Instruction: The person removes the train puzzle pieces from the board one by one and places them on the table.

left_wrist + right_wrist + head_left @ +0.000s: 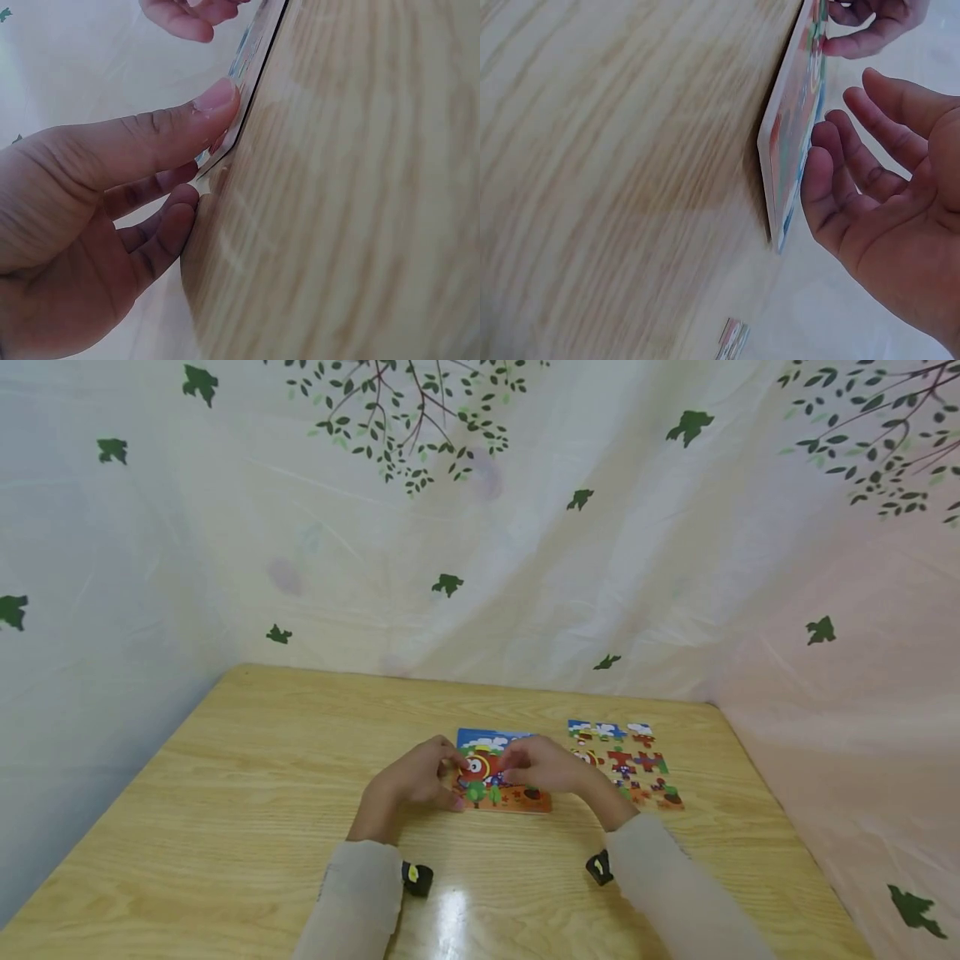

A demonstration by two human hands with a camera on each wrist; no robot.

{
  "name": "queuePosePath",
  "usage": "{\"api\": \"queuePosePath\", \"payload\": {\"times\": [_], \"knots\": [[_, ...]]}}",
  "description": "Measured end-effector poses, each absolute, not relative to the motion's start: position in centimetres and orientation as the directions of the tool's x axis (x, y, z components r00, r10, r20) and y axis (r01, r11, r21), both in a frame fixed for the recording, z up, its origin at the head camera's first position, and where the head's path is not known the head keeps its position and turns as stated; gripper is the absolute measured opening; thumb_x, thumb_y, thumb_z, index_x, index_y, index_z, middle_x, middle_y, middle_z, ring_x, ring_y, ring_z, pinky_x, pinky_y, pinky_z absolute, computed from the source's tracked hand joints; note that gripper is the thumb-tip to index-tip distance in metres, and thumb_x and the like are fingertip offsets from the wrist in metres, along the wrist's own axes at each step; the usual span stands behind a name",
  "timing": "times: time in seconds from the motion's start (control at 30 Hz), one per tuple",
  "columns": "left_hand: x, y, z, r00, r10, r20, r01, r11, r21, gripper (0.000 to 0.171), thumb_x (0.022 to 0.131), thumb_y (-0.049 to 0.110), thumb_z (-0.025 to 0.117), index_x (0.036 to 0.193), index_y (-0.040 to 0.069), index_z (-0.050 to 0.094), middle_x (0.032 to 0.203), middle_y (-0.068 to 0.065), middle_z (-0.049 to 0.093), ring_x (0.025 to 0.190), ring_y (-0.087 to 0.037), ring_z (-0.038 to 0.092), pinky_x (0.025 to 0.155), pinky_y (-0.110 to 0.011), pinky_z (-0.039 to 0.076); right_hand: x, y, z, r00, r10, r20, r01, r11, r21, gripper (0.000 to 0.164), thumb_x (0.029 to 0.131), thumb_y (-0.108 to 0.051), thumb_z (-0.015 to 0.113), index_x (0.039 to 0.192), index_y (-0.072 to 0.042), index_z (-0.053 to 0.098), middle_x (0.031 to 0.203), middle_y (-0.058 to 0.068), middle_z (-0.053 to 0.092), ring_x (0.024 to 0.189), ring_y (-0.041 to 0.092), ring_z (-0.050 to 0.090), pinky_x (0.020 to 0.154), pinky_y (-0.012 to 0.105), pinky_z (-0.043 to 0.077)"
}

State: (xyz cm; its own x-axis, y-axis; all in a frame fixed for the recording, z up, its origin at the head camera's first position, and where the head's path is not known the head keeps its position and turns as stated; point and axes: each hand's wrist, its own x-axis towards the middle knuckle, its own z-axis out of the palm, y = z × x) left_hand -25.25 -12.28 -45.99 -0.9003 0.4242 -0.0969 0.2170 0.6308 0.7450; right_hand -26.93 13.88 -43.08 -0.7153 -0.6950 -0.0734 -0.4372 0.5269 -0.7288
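Note:
A thin, colourful picture puzzle board [517,801] with a blue top, a round-eyed red figure and an orange bottom lies flat on the table. My left hand [420,774] is at its left side. In the left wrist view the thumb [215,101] rests at the board's front corner, with the other fingers lower beside it. Over the board's right half hovers my right hand [551,766], its fingers loosely bent and the thumb apart from them. The right wrist view shows nothing between those fingers, whose tips are close to the board's face [799,112].
Several loose jigsaw pieces [621,762] are spread in rough rows on the wooden table [225,827], right of the board. Behind the table hangs a pale curtain [360,577] with leaf and bird prints. Dark wrist bands [417,878] show at both sleeves.

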Motion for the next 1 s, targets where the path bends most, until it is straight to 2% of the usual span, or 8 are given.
{"api": "queuePosePath", "payload": {"times": [0.17, 0.27, 0.53, 0.77, 1.0], "knots": [[-25.2, -12.3, -46.0, -0.903, 0.418, -0.102, 0.212, 0.639, 0.739, 0.051, 0.071, 0.024, 0.096, 0.115, 0.019, 0.072, 0.119, 0.002, 0.056, 0.111, -0.025, 0.056, 0.100, -0.044, 0.048, -27.1, 12.5, -43.7, -0.708, -0.702, -0.070, -0.470, 0.544, -0.695, 0.017, 0.097, -0.010, 0.070, 0.112, -0.002, 0.069, 0.087, -0.001, 0.067, 0.071, 0.012, 0.058, 0.066, 0.030, 0.051], [-25.1, -12.3, -45.9, -0.905, 0.413, -0.105, 0.204, 0.636, 0.744, 0.048, 0.072, 0.024, 0.096, 0.114, 0.020, 0.073, 0.118, 0.002, 0.055, 0.109, -0.023, 0.055, 0.097, -0.043, 0.049, -27.0, 11.7, -44.1, -0.715, -0.696, -0.064, -0.492, 0.565, -0.662, 0.019, 0.096, -0.013, 0.074, 0.112, -0.004, 0.069, 0.086, -0.004, 0.065, 0.074, 0.011, 0.057, 0.068, 0.028, 0.050], [-25.0, -12.3, -45.9, -0.905, 0.414, -0.102, 0.201, 0.625, 0.754, 0.048, 0.072, 0.021, 0.096, 0.114, 0.019, 0.072, 0.119, 0.002, 0.054, 0.108, -0.023, 0.055, 0.097, -0.043, 0.049, -26.6, 10.5, -45.0, -0.734, -0.675, -0.075, -0.492, 0.605, -0.626, 0.022, 0.093, -0.023, 0.078, 0.107, -0.008, 0.070, 0.077, -0.003, 0.063, 0.065, 0.009, 0.051, 0.060, 0.026, 0.044], [-25.1, -12.3, -45.9, -0.903, 0.418, -0.094, 0.214, 0.630, 0.746, 0.049, 0.071, 0.023, 0.096, 0.114, 0.019, 0.073, 0.118, 0.002, 0.054, 0.105, -0.021, 0.053, 0.095, -0.041, 0.048, -26.7, 10.2, -45.0, -0.761, -0.640, -0.105, -0.440, 0.629, -0.641, 0.027, 0.090, -0.025, 0.081, 0.107, -0.009, 0.067, 0.081, -0.003, 0.062, 0.069, 0.012, 0.052, 0.062, 0.028, 0.045], [-25.3, -12.4, -46.0, -0.893, 0.443, -0.077, 0.243, 0.620, 0.746, 0.049, 0.071, 0.020, 0.096, 0.114, 0.017, 0.074, 0.117, 0.000, 0.054, 0.098, -0.020, 0.050, 0.087, -0.038, 0.046, -26.9, 10.0, -45.0, -0.791, -0.587, -0.171, -0.303, 0.619, -0.724, 0.029, 0.086, -0.018, 0.085, 0.106, -0.009, 0.065, 0.084, 0.002, 0.061, 0.072, 0.015, 0.053, 0.064, 0.030, 0.045]]}}
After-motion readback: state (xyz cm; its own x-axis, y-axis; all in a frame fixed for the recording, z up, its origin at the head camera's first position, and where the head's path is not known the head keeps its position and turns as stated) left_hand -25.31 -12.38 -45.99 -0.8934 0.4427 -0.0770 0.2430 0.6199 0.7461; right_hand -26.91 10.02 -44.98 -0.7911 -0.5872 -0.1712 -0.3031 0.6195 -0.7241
